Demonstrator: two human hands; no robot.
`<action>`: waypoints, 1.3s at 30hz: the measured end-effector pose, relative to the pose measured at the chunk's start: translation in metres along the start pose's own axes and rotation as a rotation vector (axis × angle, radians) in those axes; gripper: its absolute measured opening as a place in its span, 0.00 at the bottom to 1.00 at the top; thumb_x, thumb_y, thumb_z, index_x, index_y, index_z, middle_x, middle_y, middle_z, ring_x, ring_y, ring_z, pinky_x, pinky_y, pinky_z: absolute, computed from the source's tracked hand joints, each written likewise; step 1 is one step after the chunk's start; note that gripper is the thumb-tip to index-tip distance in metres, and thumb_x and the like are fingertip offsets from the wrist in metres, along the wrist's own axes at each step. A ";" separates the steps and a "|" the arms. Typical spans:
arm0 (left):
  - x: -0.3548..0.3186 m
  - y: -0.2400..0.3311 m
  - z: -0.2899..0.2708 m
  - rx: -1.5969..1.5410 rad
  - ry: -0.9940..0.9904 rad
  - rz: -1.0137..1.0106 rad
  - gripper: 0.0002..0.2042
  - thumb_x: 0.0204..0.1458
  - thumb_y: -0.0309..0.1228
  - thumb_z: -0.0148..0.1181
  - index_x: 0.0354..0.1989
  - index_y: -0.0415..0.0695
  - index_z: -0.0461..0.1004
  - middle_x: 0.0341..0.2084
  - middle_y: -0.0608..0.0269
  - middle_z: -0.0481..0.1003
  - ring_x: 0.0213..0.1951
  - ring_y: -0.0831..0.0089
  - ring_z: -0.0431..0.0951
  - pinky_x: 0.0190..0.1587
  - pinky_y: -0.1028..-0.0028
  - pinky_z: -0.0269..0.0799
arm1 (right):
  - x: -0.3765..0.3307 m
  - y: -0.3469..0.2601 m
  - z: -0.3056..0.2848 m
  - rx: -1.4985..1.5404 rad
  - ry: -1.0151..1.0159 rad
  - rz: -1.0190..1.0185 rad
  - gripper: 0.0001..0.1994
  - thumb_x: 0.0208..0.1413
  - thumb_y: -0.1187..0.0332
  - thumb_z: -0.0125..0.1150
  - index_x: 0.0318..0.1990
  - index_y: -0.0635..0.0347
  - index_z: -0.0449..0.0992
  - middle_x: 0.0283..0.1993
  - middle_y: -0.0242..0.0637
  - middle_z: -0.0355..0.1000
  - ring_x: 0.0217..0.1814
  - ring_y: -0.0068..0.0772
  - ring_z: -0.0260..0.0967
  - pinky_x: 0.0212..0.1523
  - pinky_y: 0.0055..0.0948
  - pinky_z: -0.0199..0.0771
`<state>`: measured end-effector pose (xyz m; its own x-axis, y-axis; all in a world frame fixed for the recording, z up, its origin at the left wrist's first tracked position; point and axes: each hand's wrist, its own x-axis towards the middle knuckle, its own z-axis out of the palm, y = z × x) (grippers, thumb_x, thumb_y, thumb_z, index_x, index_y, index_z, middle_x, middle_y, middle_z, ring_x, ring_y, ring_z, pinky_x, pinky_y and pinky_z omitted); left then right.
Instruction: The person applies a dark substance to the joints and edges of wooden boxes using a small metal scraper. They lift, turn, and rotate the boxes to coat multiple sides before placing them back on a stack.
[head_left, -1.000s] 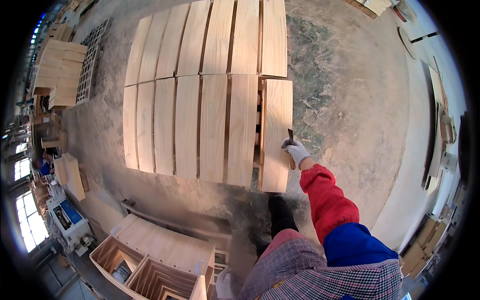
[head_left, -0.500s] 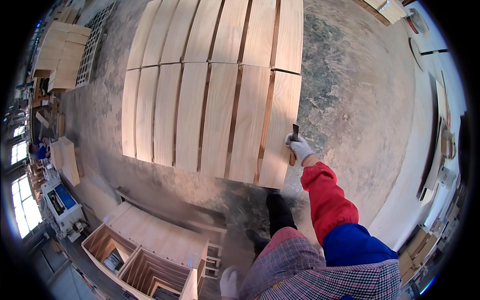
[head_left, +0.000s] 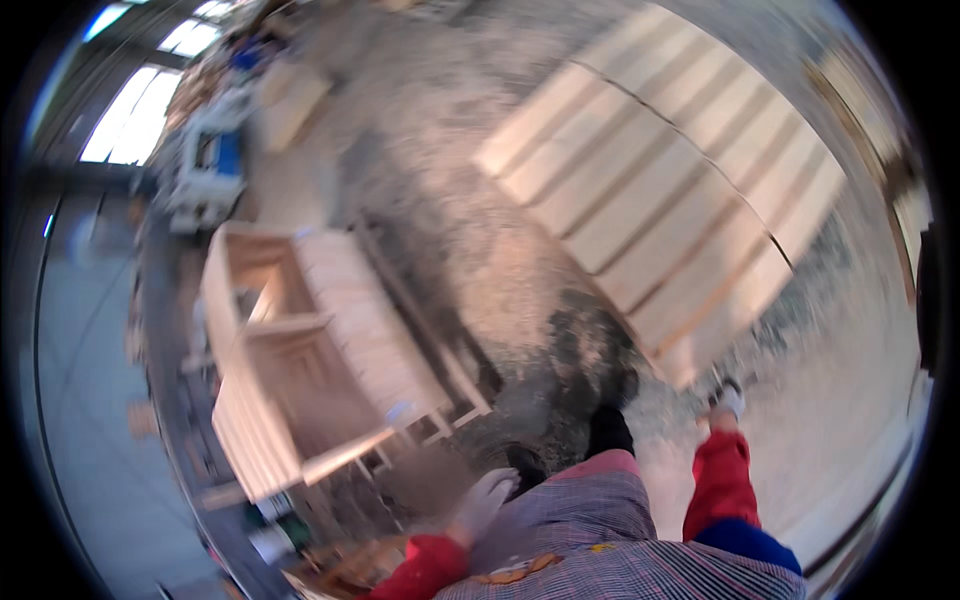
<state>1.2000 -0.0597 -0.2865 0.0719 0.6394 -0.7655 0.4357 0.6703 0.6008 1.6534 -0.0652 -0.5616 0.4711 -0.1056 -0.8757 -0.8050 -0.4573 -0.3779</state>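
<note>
The picture is blurred by motion. My right hand (head_left: 728, 402), in a white glove with a red sleeve, is by the near corner of a big panel of pale wooden planks (head_left: 680, 200) lying on the floor. A small dark tool (head_left: 724, 384) sticks up out of its fist. My left hand (head_left: 484, 502), also gloved, hangs loose beside my checked apron with its fingers apart and nothing in it. It is nearest to an open wooden crate (head_left: 300, 350) to my left.
Sawdust covers the concrete floor (head_left: 470, 230) between panel and crate. My dark shoe (head_left: 610, 428) stands at the panel's near end. A blue and white machine (head_left: 210, 160) and bright windows (head_left: 130, 120) are at far left. Wood pieces lean at right (head_left: 905, 220).
The view has swung sharply: the plank panel has slid to the upper right and the crate has come in at left. My left hand has come into sight. My right hand stays at the panel's corner.
</note>
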 end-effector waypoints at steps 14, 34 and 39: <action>-0.160 -0.256 -0.143 -0.237 0.665 0.363 0.13 0.60 0.31 0.52 0.51 0.41 0.73 0.43 0.58 0.76 0.46 0.72 0.75 0.50 0.74 0.70 | -0.346 0.228 0.136 -0.826 -1.081 0.007 0.13 0.57 0.74 0.53 0.49 0.48 0.70 0.31 0.36 0.70 0.24 0.32 0.65 0.22 0.31 0.66; -0.338 -0.535 -0.241 -1.528 1.544 0.442 0.13 0.58 0.30 0.55 0.50 0.42 0.68 0.38 0.54 0.74 0.40 0.59 0.76 0.44 0.61 0.75 | -0.698 0.714 0.105 -2.283 -1.475 0.328 0.26 0.57 0.74 0.56 0.63 0.52 0.60 0.37 0.37 0.71 0.24 0.25 0.68 0.20 0.23 0.70; -0.396 -0.521 -0.360 -1.781 1.551 0.551 0.15 0.59 0.31 0.55 0.51 0.40 0.67 0.40 0.53 0.74 0.41 0.60 0.77 0.47 0.62 0.75 | -0.742 0.821 0.152 -2.326 -1.492 0.164 0.28 0.56 0.74 0.54 0.64 0.50 0.55 0.41 0.38 0.70 0.24 0.23 0.67 0.19 0.24 0.67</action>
<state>0.6214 -0.5261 -0.2136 -0.9197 -0.0610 -0.3880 -0.2899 -0.5609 0.7754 0.5883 -0.2283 -0.2678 -0.5543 -0.3665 -0.7473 0.8323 -0.2461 -0.4967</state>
